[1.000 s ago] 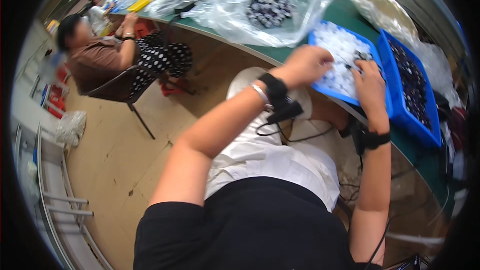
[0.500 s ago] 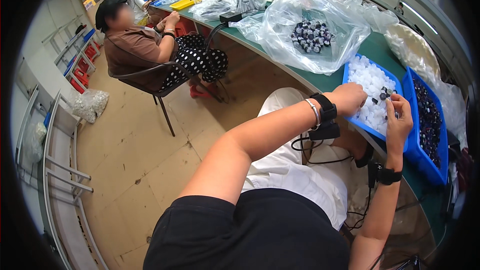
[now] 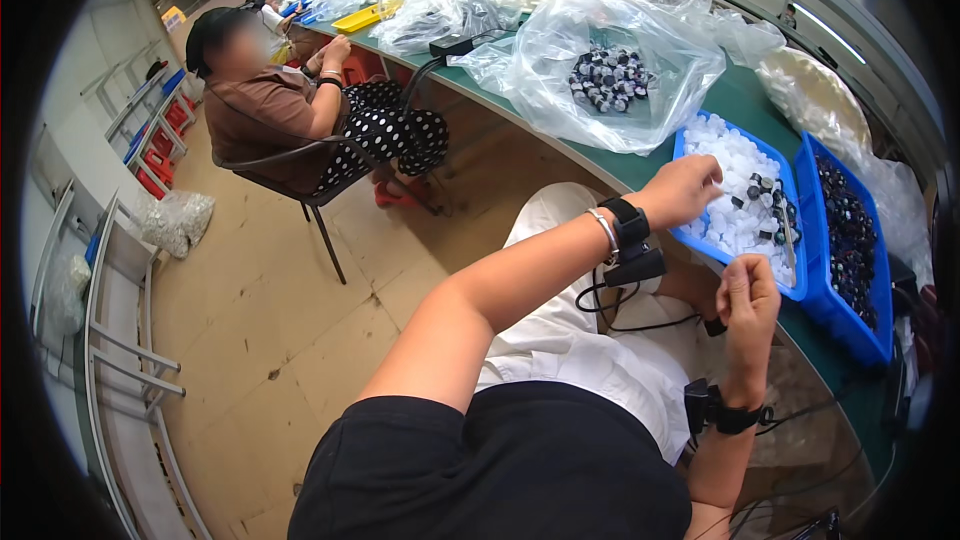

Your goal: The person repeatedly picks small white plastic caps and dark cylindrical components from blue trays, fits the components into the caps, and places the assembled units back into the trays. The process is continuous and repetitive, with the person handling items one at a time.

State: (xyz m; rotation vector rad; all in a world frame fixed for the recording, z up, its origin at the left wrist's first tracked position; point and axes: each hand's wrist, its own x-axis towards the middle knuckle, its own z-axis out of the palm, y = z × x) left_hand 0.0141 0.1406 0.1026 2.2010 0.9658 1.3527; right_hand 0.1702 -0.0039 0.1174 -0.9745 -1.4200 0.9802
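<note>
The person's left hand hangs over the left edge of a blue plastic tray, fingers bent and tips drawn toward the thumb; I cannot tell whether it grasps anything; the right hand is raised just off the tray's near right corner, fingers curled and the thumb laid against them, and whether some small piece is pinched there cannot be told either.

The tray sits at the near edge of the green-topped counter; small translucent white plastic pieces fill it, and short black-and-clear cylindrical pieces lie scattered on them toward its right edge; a second blue tray, beside the first one's right edge, holds a heap of dark pieces.

Beyond the first tray's far left corner spreads an open clear plastic bag with a pile of black-and-clear pieces; farther left, a black power adapter lies by the counter's near edge.
</note>
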